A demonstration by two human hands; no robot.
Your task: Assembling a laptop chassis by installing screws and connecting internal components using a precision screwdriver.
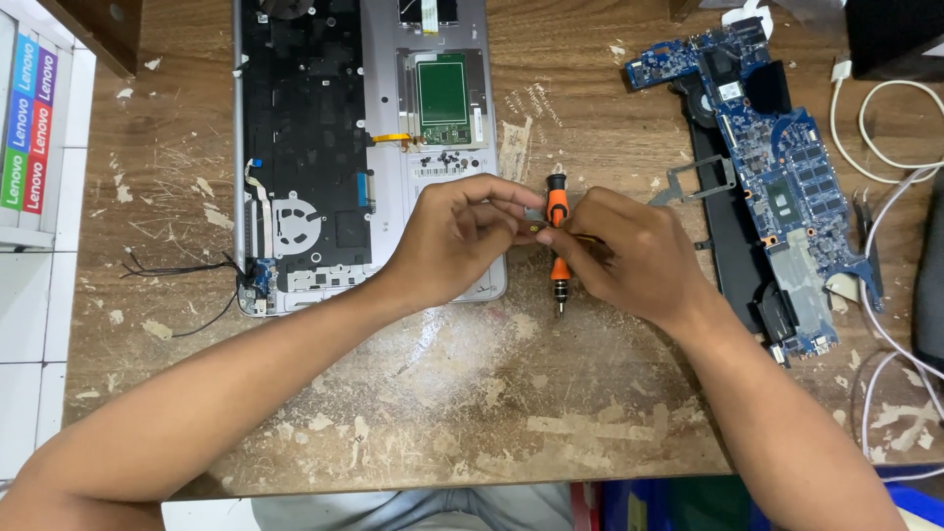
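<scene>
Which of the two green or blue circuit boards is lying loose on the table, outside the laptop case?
The long blue motherboard, lying right of both hands. The small green board sits inside the opened laptop case.

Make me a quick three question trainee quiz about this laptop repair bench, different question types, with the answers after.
1. True or false: the blue motherboard is still fitted inside the laptop shell.
2. Which tool do the hands hold? A) pliers B) orange-and-black screwdriver C) brush
3. Fill in: the white cables lie at the wooden table's ____ edge.

Key: 1 false, it lies apart on the table. 2 B, the screwdriver sits between the left hand and right hand. 3 right.
</scene>
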